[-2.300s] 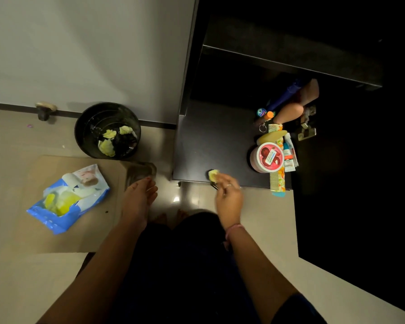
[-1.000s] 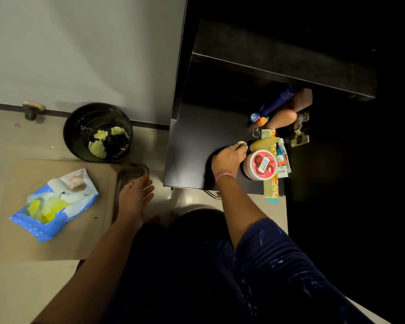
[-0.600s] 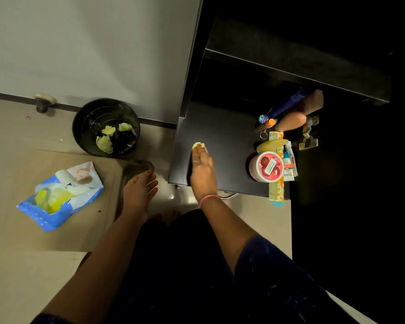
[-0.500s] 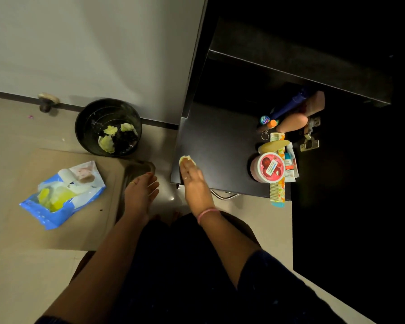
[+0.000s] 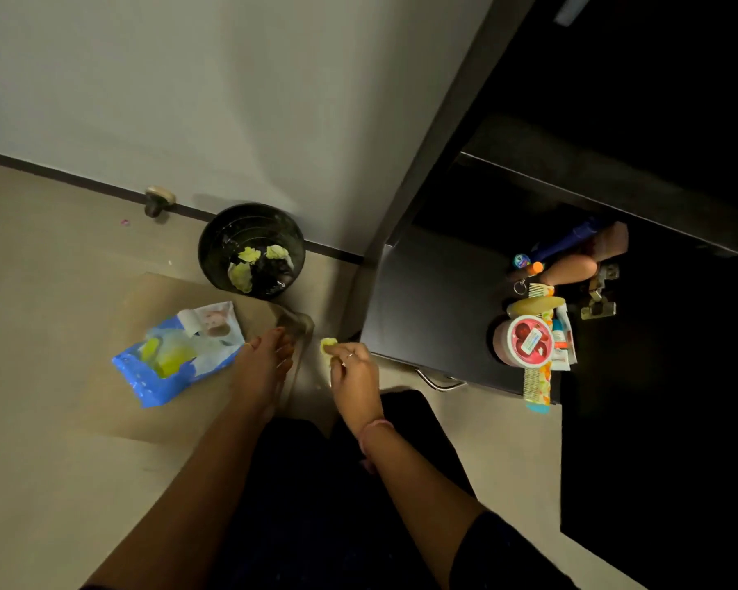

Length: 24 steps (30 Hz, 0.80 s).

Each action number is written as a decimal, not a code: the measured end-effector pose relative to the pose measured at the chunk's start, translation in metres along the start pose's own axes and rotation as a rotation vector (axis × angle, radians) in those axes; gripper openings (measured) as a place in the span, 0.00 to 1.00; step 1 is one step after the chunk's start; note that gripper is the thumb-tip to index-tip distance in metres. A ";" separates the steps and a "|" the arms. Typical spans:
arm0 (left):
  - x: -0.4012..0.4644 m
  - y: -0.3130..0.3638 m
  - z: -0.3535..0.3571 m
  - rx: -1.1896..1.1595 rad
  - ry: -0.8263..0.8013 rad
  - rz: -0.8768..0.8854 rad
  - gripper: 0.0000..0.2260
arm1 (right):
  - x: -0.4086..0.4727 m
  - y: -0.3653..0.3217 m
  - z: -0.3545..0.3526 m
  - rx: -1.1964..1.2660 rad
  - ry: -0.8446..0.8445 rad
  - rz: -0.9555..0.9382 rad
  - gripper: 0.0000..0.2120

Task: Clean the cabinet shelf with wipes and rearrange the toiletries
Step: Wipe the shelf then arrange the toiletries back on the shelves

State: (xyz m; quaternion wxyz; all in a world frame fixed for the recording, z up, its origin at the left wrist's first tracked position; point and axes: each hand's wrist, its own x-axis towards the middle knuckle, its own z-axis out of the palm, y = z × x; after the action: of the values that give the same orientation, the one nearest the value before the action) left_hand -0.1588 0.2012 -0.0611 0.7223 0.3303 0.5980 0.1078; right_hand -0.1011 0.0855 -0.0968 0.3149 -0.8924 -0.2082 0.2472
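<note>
My right hand is shut on a crumpled yellow-green wipe, held over the floor just left of the shelf's front left corner. The dark cabinet shelf lies bare on its left and middle. Toiletries crowd its right end: a round jar with a red lid, a comb sticking out over the front edge, a yellow bottle, a peach bottle, a blue tube and small tubes. My left hand is out of view; a bare foot rests on the mat.
A black bin with used wipes stands against the white wall. A blue wipes pack lies open on a beige mat. A door stopper sits at the skirting. A metal hinge is beside the toiletries.
My right hand has swept the wipe from beside the jar leftwards across the shelf, then off its front left corner, and now holds it over the floor.
</note>
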 end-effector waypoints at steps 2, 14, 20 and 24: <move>0.000 0.011 -0.015 -0.019 0.022 0.015 0.07 | 0.012 -0.020 0.004 0.183 0.042 0.142 0.12; 0.029 0.092 -0.135 0.055 0.023 0.056 0.05 | 0.110 -0.183 0.039 0.306 0.098 0.287 0.08; 0.049 0.128 -0.170 0.083 0.010 0.108 0.05 | 0.140 -0.226 0.049 0.319 0.183 0.257 0.12; 0.054 0.133 -0.179 0.103 -0.027 0.092 0.05 | 0.114 -0.214 0.048 0.350 0.254 0.258 0.09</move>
State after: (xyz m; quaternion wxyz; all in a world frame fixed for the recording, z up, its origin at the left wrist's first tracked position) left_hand -0.2803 0.3939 -0.0356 0.7067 0.3955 0.5771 0.1055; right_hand -0.0845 0.3206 -0.0224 0.4541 -0.8674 -0.0052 0.2034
